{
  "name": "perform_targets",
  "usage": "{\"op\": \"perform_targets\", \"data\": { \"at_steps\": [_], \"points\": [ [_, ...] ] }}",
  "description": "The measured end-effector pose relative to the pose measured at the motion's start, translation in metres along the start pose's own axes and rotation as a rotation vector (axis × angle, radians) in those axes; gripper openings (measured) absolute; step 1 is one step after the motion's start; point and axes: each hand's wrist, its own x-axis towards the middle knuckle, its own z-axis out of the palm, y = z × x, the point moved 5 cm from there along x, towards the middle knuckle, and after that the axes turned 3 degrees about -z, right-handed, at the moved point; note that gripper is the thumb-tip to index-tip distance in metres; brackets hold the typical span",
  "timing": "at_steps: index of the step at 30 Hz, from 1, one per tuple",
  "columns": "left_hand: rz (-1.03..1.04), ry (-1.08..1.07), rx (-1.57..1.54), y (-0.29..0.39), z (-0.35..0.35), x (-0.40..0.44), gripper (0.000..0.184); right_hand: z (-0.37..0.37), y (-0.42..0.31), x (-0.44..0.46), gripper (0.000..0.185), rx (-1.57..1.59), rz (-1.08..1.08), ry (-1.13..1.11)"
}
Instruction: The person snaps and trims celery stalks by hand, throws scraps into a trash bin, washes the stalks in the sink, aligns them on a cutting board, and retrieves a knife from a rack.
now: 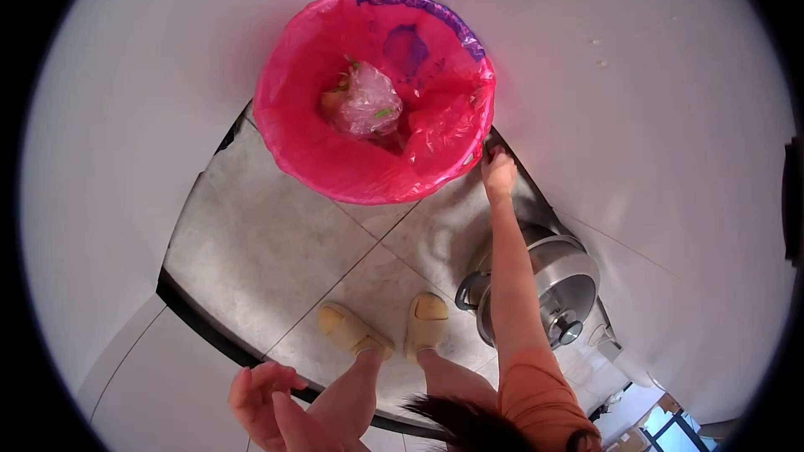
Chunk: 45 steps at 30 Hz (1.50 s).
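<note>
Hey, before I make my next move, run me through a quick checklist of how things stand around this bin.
1. Right hand at the pink bin liner: ok, beside its right-hand edge in the view.
2. Right fingers gripping the liner: cannot tell, the contact is too small and hidden.
3. Left hand free: ok, away from the liner, nothing visible in it.
4. Clear plastic bag contained: ok, lying inside the liner.
5. Right forearm clear of the lidded pot: cannot tell, it crosses in front of the pot from this view.
</note>
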Motion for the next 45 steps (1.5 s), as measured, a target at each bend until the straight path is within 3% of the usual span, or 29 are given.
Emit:
{"op": "perform_targets", "data": {
  "at_steps": [2,6,9,10,13,14,17,21,26,30,34,36,38,41,45],
  "points": [
    [0.012,-0.016,0.006,0.001,0.003,-0.003,0.035,-0.01,-0.006,0.004,0.027,0.236,0.098,-0.022],
    [-0.034,-0.041,-0.019,-0.001,0.008,-0.007,0.032,0.022,-0.001,0.028,0.023,0.382,0.038,0.18],
    [0.017,-0.087,-0.018,-0.001,0.008,-0.008,0.03,0.004,-0.025,0.03,0.022,0.445,0.071,0.199],
    [0.026,-0.097,-0.014,-0.002,0.007,-0.008,0.03,0.005,-0.031,0.03,0.021,0.197,-0.037,0.117],
    [0.026,-0.119,0.02,-0.008,0.004,-0.008,0.029,-0.009,-0.034,0.021,0.021,0.12,-0.032,0.161],
    [0.014,-0.106,0.054,-0.013,0.0,-0.008,0.029,0.001,-0.021,0.023,0.024,0.19,0.03,0.074],
    [-0.021,-0.04,0.122,-0.017,0.0,-0.006,0.027,-0.004,0.012,0.008,0.036,0.109,0.284,0.297],
    [-0.044,-0.05,0.074,-0.016,0.006,-0.005,0.025,-0.007,0.011,-0.001,0.036,-0.034,0.215,0.372],
    [-0.093,-0.196,0.024,-0.01,0.007,-0.003,0.029,0.008,0.029,-0.002,0.026,0.089,0.246,0.458],
    [-0.25,-0.076,-0.039,-0.021,0.006,-0.008,0.035,-0.004,0.026,-0.009,0.021,0.113,0.211,0.206],
    [-0.264,-0.143,-0.03,-0.004,0.022,-0.01,0.022,-0.008,0.014,-0.04,0.024,0.449,0.303,0.093],
    [-0.186,-0.202,-0.043,-0.013,0.019,-0.005,0.022,-0.023,-0.012,-0.073,0.007,1.049,0.47,0.05],
    [-0.273,-0.126,-0.096,-0.022,0.011,-0.001,0.022,-0.087,-0.069,-0.106,0.009,1.403,0.505,-0.013],
    [-0.348,-0.037,-0.14,-0.042,-0.005,-0.002,0.023,-0.192,-0.143,-0.124,0.011,1.629,0.396,-0.054],
    [-0.339,-0.042,-0.051,-0.088,-0.043,-0.016,0.023,-0.249,-0.217,-0.099,0.022,1.661,0.249,-0.086]
  ]
}}
